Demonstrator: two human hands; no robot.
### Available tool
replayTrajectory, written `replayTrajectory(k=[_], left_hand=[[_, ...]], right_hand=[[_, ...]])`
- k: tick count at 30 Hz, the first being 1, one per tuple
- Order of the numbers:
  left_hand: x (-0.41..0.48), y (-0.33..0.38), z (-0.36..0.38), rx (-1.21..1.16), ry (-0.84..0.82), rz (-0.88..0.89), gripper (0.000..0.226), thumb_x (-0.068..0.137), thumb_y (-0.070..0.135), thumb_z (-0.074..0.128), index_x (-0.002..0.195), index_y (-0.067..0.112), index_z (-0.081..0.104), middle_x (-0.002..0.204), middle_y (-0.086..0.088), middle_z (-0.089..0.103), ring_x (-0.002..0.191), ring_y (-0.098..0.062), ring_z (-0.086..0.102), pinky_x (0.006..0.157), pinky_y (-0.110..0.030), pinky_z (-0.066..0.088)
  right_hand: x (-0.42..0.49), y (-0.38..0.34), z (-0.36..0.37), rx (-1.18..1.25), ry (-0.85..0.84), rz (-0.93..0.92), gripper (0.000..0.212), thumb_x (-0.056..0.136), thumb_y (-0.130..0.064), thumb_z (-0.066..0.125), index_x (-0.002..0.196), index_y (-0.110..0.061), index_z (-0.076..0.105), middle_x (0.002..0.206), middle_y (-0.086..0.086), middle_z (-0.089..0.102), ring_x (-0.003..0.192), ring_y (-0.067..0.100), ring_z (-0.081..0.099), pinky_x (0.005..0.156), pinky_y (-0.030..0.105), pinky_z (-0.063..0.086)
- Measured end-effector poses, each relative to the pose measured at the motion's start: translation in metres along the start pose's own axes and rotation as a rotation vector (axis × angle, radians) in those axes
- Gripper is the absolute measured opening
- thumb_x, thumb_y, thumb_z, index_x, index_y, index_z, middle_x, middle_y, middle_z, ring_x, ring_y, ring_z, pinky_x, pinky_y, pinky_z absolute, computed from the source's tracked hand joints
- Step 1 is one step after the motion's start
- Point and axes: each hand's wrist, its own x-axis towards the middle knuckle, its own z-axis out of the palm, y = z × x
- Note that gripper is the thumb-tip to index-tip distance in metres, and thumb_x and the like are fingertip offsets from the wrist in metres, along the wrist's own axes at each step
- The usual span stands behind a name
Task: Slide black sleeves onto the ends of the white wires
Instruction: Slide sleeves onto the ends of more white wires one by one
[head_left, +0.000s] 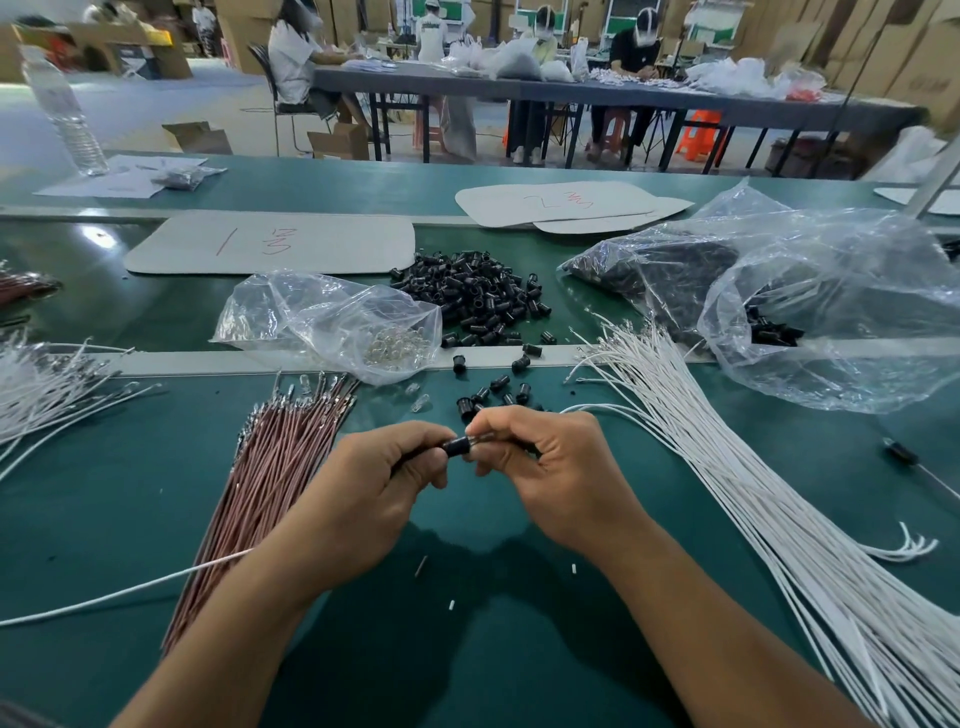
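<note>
My left hand (376, 483) and my right hand (545, 467) meet over the green table, fingertips almost touching. Between them sits a black sleeve (458, 447). My right fingers pinch it, and my left hand grips a white wire (119, 592) that trails out to the left under my wrist. The wire's end is hidden inside my fingers. A pile of loose black sleeves (478, 296) lies behind, with a few scattered ones (493, 387) just beyond my hands. A big fan of white wires (753, 467) spreads on the right.
A bundle of brown wires (270, 467) lies left of my hands, more white wires (47, 395) at the far left. Clear plastic bags (332, 322) (810, 301) sit behind, cardboard sheets (270, 244) further back. People work at a far table (649, 101).
</note>
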Motion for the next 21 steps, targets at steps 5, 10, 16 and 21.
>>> replayTrajectory(k=[5, 10, 16, 21], left_hand=[[0.002, -0.002, 0.001, 0.097, 0.102, -0.04, 0.019, 0.091, 0.023, 0.062, 0.076, 0.035, 0.063, 0.058, 0.017, 0.056, 0.047, -0.003, 0.043, 0.045, -0.012, 0.03], [0.001, 0.0, 0.003, 0.034, 0.125, -0.026, 0.017, 0.089, 0.026, 0.063, 0.074, 0.021, 0.066, 0.047, 0.008, 0.039, 0.042, -0.006, 0.032, 0.041, -0.017, 0.023], [0.003, 0.008, 0.004, -0.104, 0.148, -0.003, 0.015, 0.09, 0.025, 0.064, 0.087, 0.032, 0.077, 0.056, 0.012, 0.04, 0.051, -0.005, 0.034, 0.047, -0.024, 0.027], [0.0, 0.008, 0.013, -0.189, 0.192, -0.003, 0.016, 0.088, 0.029, 0.062, 0.091, 0.023, 0.076, 0.058, 0.005, 0.04, 0.053, -0.008, 0.033, 0.047, -0.026, 0.029]], right_hand=[[-0.004, 0.008, 0.006, 0.037, 0.028, 0.043, 0.023, 0.094, -0.005, 0.065, 0.116, -0.007, 0.072, 0.097, 0.002, 0.079, 0.084, 0.003, 0.074, 0.081, 0.014, 0.053], [-0.006, 0.007, 0.01, 0.186, 0.026, 0.169, 0.02, 0.099, -0.014, 0.056, 0.113, -0.02, 0.069, 0.102, -0.003, 0.077, 0.085, 0.014, 0.076, 0.068, 0.015, 0.05], [-0.004, 0.002, 0.015, 0.413, 0.037, 0.201, 0.031, 0.098, -0.001, 0.053, 0.117, -0.02, 0.07, 0.109, -0.003, 0.077, 0.088, 0.01, 0.073, 0.065, 0.02, 0.051], [-0.006, 0.0, 0.016, 0.463, 0.006, 0.216, 0.033, 0.101, -0.002, 0.051, 0.126, -0.017, 0.065, 0.118, -0.003, 0.074, 0.099, 0.007, 0.067, 0.074, 0.022, 0.053]])
